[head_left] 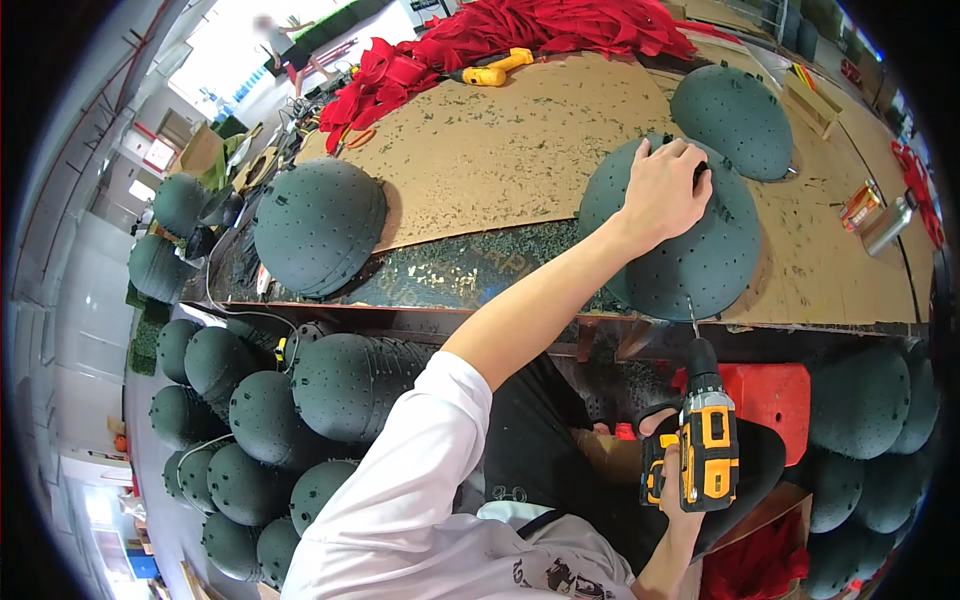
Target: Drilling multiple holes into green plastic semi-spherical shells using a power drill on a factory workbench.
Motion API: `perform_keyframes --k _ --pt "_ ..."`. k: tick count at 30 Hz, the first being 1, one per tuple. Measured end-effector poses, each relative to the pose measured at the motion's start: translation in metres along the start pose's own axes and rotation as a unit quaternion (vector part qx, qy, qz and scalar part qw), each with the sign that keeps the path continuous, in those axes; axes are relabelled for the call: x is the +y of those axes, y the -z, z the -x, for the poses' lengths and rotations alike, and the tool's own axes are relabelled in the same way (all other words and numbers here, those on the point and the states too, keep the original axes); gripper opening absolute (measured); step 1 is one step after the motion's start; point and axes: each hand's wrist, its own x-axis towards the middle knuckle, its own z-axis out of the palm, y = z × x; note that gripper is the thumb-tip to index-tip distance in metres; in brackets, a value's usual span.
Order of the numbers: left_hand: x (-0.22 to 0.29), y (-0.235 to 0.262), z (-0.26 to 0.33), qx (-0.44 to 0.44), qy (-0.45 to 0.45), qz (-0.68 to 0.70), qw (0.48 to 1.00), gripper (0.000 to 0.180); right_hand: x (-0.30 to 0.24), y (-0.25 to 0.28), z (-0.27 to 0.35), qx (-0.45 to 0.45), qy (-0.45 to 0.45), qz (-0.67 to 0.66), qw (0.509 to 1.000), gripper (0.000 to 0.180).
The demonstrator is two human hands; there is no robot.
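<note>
A dark green dome (690, 255) dotted with small holes rests at the near edge of the workbench. My left hand (668, 190) bears on its top with fingers bent, holding it; a small dark patch shows beside the fingers. My right hand (678, 490) is wrapped round the grip of a yellow and black cordless drill (707, 440), low in front of the bench. The drill points away from me, and its thin bit (693, 315) meets the dome's near side; how deep the tip goes cannot be made out.
More domes stand on the bench, one at left (315, 225) and one at far right (735, 120). Stacked domes (345, 385) flank me below. Red cloth (560, 30) and another yellow tool (495, 68) lie at the back. A metal flask (888, 225) and red stool (765, 400) are at right.
</note>
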Motion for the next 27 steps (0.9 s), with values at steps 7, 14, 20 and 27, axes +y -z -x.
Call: perform_keyframes --k 7,14,20,27 --pt "0.001 0.001 0.000 -0.001 0.007 0.009 1.000 0.016 -0.005 0.003 0.008 -0.035 -0.111 -0.088 0.989 0.015" --pt "0.007 0.004 -0.003 -0.010 0.005 0.000 1.000 0.016 0.004 -0.011 -0.020 -0.025 -0.234 -0.253 0.938 0.026" --pt "0.003 0.001 -0.005 0.009 -0.009 -0.022 1.000 0.016 0.020 -0.058 -0.025 0.015 -0.193 -0.177 0.965 0.056" --pt "0.004 -0.003 -0.005 0.000 0.002 -0.028 1.000 0.017 0.003 -0.044 -0.004 0.089 -0.262 -0.362 0.890 0.063"
